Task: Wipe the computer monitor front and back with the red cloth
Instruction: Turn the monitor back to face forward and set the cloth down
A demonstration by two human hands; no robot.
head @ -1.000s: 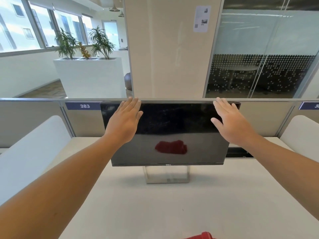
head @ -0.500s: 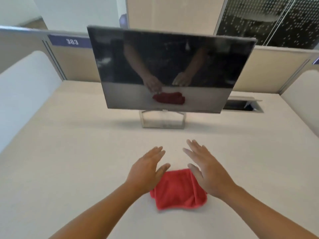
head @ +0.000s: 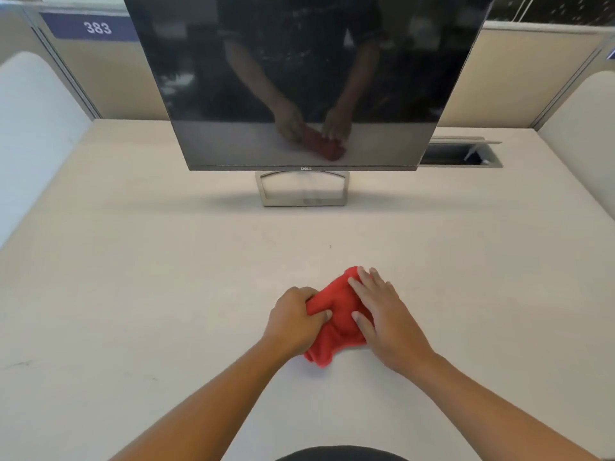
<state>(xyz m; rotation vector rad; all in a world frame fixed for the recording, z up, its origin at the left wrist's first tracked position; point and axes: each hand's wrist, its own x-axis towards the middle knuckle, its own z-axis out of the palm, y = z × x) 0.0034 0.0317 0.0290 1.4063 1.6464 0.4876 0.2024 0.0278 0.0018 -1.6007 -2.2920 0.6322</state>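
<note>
On the pale, matte desk top [head: 133, 294] in front of you lies one soft red cloth [head: 336, 314], crumpled into a lumpy, folded heap near your edge of the surface and well apart from the screen. You have two hands on it: your left hand [head: 296, 319] is curled closed around the cloth's left side, thumb pressed into the bunched fabric, while your right hand [head: 382, 314] rests flat on the cloth's right side, its fingers [head: 359, 284] stretched out and slightly spread, pinching nothing. Farther back stands one flat, rectangular black computer monitor [head: 233, 94], switched off, its glossy panel mirroring both of your arms and the red heap; the panel carries a thin dark bezel with small lettering at the bottom centre. It sits on a single open rectangular stand of brushed silver metal [head: 266, 191]. Behind and to the right of the screen, one rectangular cable hatch [head: 466, 154] is sunk into the desk, its lid tilted up. Beige partition panels [head: 109, 81] close off the back, and one blue plate reading 383 [head: 96, 27] is fixed at the upper left.
</note>
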